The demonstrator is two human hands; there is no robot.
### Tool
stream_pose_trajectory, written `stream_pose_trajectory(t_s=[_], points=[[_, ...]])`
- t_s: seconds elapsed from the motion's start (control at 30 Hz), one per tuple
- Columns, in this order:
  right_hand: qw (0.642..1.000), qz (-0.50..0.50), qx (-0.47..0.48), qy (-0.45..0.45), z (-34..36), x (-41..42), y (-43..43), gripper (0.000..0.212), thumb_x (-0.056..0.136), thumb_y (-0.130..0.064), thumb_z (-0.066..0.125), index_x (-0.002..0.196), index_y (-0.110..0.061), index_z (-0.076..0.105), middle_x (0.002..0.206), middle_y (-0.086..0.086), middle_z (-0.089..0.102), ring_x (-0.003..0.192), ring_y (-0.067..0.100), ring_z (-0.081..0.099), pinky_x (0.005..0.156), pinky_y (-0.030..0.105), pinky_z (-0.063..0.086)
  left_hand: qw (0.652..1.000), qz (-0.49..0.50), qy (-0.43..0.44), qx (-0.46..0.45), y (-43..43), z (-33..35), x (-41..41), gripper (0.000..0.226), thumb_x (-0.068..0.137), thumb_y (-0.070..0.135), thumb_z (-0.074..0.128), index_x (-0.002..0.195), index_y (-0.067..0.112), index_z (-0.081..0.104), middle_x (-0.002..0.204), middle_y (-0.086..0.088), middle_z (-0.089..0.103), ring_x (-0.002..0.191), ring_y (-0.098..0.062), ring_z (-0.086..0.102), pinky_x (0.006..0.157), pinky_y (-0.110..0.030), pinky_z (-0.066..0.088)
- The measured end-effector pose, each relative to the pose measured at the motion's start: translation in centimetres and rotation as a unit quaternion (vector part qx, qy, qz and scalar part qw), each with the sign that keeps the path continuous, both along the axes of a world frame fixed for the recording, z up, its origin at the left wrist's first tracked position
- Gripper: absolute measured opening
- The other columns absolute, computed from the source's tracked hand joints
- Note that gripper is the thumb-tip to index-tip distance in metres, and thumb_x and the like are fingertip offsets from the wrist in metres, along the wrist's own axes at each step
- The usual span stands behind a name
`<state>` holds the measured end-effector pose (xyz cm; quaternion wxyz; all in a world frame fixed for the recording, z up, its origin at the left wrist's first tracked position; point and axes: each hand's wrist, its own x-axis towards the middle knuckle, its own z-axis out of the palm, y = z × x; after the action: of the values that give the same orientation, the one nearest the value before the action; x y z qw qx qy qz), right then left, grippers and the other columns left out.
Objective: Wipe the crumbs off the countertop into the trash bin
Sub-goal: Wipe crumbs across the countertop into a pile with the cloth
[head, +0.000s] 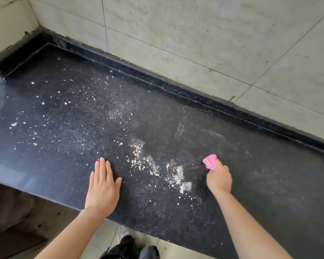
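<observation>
A black speckled countertop [251,184] fills the view. Pale crumbs [176,176] lie in small heaps near its front middle, and more are scattered thinly over the left half [64,113]. My right hand [219,179] is shut on a pink cloth [210,161], pressed to the counter just right of the crumb heaps. My left hand [103,186] lies flat on the counter, fingers together, left of the heaps and close to the front edge. No trash bin is in view.
A tiled wall [195,43] rises behind a raised black back ledge [176,88]. The counter's front edge [67,203] runs diagonally, with pale floor [105,238] and a dark shoe [127,243] below. A brown shape [9,208] sits low at the left.
</observation>
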<state>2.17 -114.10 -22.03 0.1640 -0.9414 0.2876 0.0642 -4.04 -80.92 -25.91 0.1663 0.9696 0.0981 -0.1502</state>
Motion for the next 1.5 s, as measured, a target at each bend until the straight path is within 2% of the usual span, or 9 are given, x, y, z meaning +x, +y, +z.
stream_pose_trajectory(t_s=[0.13, 0.3, 0.4, 0.5, 0.7, 0.97, 1.1, 1.3, 1.5], points=[[0.99, 0.123, 0.059, -0.021, -0.6, -1.6, 8.6, 0.059, 0.088, -0.001, 0.044, 0.137, -0.034, 0.044, 0.103, 0.008, 0.048, 0.097, 0.034, 0.054, 0.079, 0.038, 0.045, 1.0, -0.006, 0.013, 0.014, -0.2, 0.1, 0.2, 0.068, 0.1, 0.043, 0.014, 0.149, 0.002, -0.012, 0.157, -0.013, -0.021, 0.145, -0.027, -0.02, 0.12, -0.041, -0.002], [0.954, 0.255, 0.157, -0.026, 0.4, -1.9, 11.9, 0.053, 0.093, -0.002, 0.043, 0.14, -0.027, 0.046, 0.11, 0.007, 0.053, 0.104, 0.025, 0.05, 0.088, 0.04, 0.045, 0.999, -0.017, 0.036, 0.027, -0.3, 0.5, 0.5, 0.068, 0.1, 0.042, 0.015, 0.149, 0.002, -0.011, 0.157, -0.015, -0.021, 0.145, -0.029, -0.019, 0.12, -0.042, -0.002], [0.963, 0.178, 0.185, -0.076, 1.7, -2.6, 8.5, 0.053, 0.089, -0.003, 0.041, 0.134, -0.029, 0.052, 0.102, 0.007, 0.058, 0.097, 0.021, 0.052, 0.085, 0.038, 0.045, 0.998, -0.022, 0.04, 0.032, -0.4, 0.7, 0.6, 0.068, 0.101, 0.04, 0.016, 0.149, 0.0, -0.01, 0.157, -0.016, -0.019, 0.145, -0.03, -0.018, 0.12, -0.042, -0.001], [0.987, 0.076, 0.132, -0.052, 1.9, -4.9, 1.8, 0.049, 0.086, -0.007, 0.036, 0.123, -0.029, 0.059, 0.092, 0.01, 0.064, 0.095, 0.024, 0.056, 0.083, 0.036, 0.046, 0.998, -0.026, 0.04, 0.037, -0.4, 0.6, 0.7, 0.068, 0.101, 0.04, 0.016, 0.148, -0.001, -0.01, 0.157, -0.018, -0.018, 0.146, -0.031, -0.016, 0.12, -0.041, -0.001], [0.991, -0.122, 0.036, 0.032, 0.7, -11.1, -5.9, 0.04, 0.094, -0.011, 0.035, 0.127, -0.016, 0.057, 0.105, 0.017, 0.063, 0.088, 0.034, 0.055, 0.074, 0.037, 0.044, 0.998, -0.034, 0.034, 0.045, -0.3, 0.2, 0.8, 0.068, 0.1, 0.04, 0.016, 0.148, -0.002, -0.01, 0.157, -0.019, -0.016, 0.146, -0.033, -0.014, 0.12, -0.042, 0.0], [0.99, -0.05, 0.127, -0.031, -0.3, -8.0, 11.9, 0.056, 0.094, -0.004, 0.044, 0.143, -0.031, 0.042, 0.113, 0.009, 0.05, 0.099, 0.03, 0.055, 0.082, 0.035, 0.044, 0.995, -0.062, 0.022, 0.069, 0.2, 0.1, 1.0, 0.072, 0.1, 0.041, 0.02, 0.146, -0.007, -0.007, 0.156, -0.025, -0.008, 0.145, -0.038, -0.006, 0.119, -0.043, 0.005], [0.973, 0.009, 0.228, -0.022, 0.4, -6.5, 16.9, 0.055, 0.092, -0.003, 0.041, 0.141, -0.029, 0.047, 0.115, 0.01, 0.057, 0.107, 0.026, 0.055, 0.092, 0.038, 0.047, 0.995, -0.081, 0.005, 0.066, 0.7, -0.2, 0.9, 0.075, 0.099, 0.043, 0.025, 0.146, -0.008, -0.002, 0.155, -0.027, -0.001, 0.144, -0.04, 0.0, 0.118, -0.044, 0.008], [0.971, -0.16, 0.16, -0.079, 1.8, -10.5, 8.2, 0.046, 0.086, -0.007, 0.038, 0.118, -0.029, 0.062, 0.101, 0.006, 0.063, 0.091, 0.023, 0.058, 0.071, 0.029, 0.043, 0.994, -0.092, 0.009, 0.054, 0.7, -0.5, 1.0, 0.075, 0.099, 0.04, 0.028, 0.146, -0.01, -0.002, 0.154, -0.03, 0.001, 0.143, -0.042, 0.002, 0.118, -0.046, 0.008], [0.951, -0.305, 0.02, 0.04, 1.1, -19.3, -1.7, 0.038, 0.089, -0.004, 0.038, 0.117, -0.013, 0.063, 0.085, 0.006, 0.06, 0.073, 0.028, 0.055, 0.066, 0.03, 0.037, 0.994, -0.102, 0.005, 0.04, 0.9, -0.8, 0.9, 0.073, 0.098, 0.036, 0.033, 0.145, -0.012, 0.005, 0.152, -0.034, 0.005, 0.142, -0.046, 0.005, 0.117, -0.049, 0.009]])
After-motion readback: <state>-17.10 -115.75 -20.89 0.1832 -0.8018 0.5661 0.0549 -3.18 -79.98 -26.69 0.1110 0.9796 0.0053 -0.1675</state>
